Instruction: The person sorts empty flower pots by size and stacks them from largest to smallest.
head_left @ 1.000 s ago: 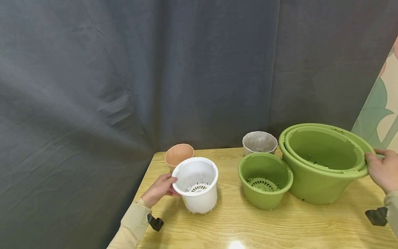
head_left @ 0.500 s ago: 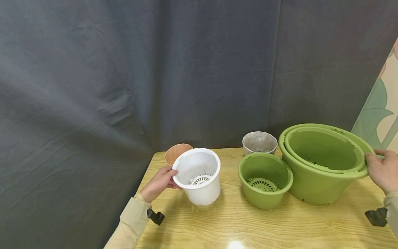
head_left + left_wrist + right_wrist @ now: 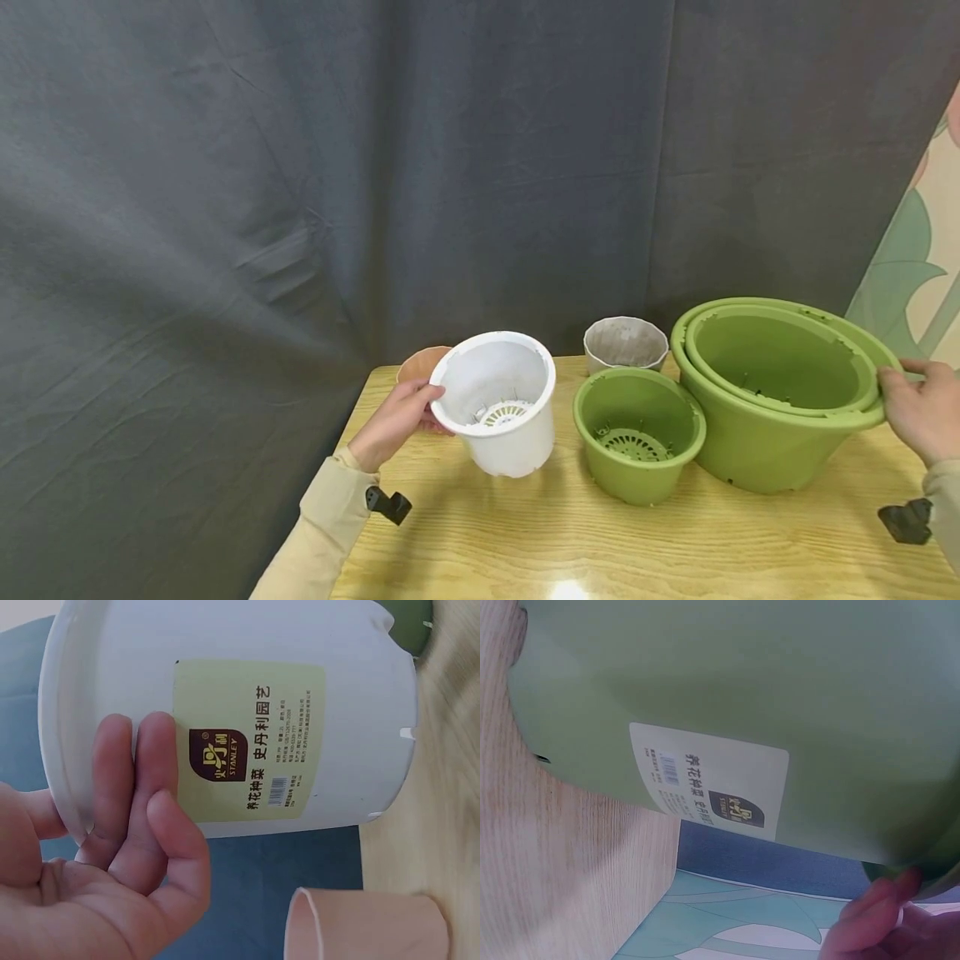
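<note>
My left hand (image 3: 399,420) grips the rim of a white plastic flower pot (image 3: 513,446) on its left side, thumb at the inside. The pot hangs tilted above the table, and its printed label (image 3: 251,742) faces the left wrist camera. At the far right my right hand (image 3: 924,410) pinches the rim of a large green pot (image 3: 757,462). Nested inside that one is another green pot (image 3: 783,354). A smaller green pot (image 3: 637,479) with a slotted bottom stands left of the large one, close against it in the head view.
Partly hidden behind the white pot is a terracotta-coloured pot (image 3: 422,364). A greyish-white pot (image 3: 626,343) stands at the back of the wooden table (image 3: 600,550). Dark cloth (image 3: 510,167) hangs behind the table's far edge.
The left hand has lifted the white pot off the table and moved it up and to the right, covering more of the terracotta-coloured pot. The right hand has stayed at the large pot's rim.
</note>
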A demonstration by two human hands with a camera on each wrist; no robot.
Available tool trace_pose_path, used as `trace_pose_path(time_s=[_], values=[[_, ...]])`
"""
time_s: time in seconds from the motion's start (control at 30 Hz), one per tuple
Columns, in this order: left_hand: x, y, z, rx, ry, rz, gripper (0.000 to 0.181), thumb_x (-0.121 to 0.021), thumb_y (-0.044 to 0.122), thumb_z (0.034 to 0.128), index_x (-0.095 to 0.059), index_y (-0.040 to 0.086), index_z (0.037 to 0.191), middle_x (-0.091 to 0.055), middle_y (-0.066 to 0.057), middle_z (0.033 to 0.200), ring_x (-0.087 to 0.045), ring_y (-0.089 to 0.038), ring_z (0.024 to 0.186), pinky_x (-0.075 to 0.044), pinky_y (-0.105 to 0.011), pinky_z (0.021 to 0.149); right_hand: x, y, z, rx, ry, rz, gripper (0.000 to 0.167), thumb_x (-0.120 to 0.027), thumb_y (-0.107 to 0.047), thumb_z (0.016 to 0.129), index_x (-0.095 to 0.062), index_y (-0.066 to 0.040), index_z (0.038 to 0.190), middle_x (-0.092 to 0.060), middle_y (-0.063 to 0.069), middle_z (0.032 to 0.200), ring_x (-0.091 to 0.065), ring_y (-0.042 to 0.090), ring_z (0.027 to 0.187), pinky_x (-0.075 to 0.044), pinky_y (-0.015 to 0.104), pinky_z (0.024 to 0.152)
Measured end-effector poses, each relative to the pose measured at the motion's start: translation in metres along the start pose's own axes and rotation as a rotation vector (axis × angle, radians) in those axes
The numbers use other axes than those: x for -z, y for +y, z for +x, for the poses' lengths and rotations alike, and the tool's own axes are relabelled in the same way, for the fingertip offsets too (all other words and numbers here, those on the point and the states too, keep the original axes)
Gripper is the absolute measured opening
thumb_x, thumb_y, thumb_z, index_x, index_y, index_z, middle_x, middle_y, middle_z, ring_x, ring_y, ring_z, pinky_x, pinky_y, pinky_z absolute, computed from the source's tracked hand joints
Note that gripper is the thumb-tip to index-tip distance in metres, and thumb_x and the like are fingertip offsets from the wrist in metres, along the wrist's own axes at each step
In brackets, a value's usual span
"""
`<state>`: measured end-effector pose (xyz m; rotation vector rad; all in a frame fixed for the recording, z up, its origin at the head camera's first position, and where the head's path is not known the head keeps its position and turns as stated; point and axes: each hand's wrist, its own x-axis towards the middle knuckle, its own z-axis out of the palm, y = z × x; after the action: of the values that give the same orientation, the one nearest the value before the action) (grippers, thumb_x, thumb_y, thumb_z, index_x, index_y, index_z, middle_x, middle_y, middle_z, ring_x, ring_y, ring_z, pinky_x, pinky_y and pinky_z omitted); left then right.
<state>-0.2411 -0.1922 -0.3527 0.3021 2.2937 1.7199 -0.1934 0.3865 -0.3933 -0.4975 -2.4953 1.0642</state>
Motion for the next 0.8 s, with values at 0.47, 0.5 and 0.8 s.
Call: trace_pose_path(time_s=[0.47,0.5,0.8], values=[[-0.024,0.029,0.009,-0.070,-0.028,-0.019,0.038,-0.039,0.016,0.0998,-0.052,-0.011,0.124,-0.065,-0.034,0.101,-0.068,-0.012,0.068,-0.057,-0.026,0.070,-0.001,0.004,0.002,0.014,0.008,0.020,0.057,-0.028,-0.015,0.099,-0.022,0.030,0.133,-0.059,0.031,0.068,-0.040,-0.008,0.045,-0.039,0.018,0.041],[-0.027,0.031,0.010,-0.075,-0.030,-0.019,0.038,-0.040,0.016,0.0999,-0.052,-0.011,0.123,-0.065,-0.034,0.101,-0.068,-0.012,0.068,-0.057,-0.026,0.070,-0.001,0.004,0.002,0.014,0.009,0.022,0.057,-0.028,-0.015,0.099,-0.022,0.030,0.133,-0.059,0.029,0.066,-0.040,-0.008,0.045,-0.039,0.018,0.041],[-0.043,0.044,0.016,-0.111,-0.051,-0.052,0.037,-0.041,0.015,0.1001,-0.050,-0.013,0.123,-0.062,-0.038,0.102,-0.068,-0.010,0.068,-0.058,-0.025,0.070,-0.002,0.002,0.000,-0.003,-0.019,-0.008,0.057,-0.026,-0.018,0.100,-0.023,0.028,0.135,-0.062,0.019,0.064,-0.044,-0.002,0.045,-0.039,0.022,0.043]])
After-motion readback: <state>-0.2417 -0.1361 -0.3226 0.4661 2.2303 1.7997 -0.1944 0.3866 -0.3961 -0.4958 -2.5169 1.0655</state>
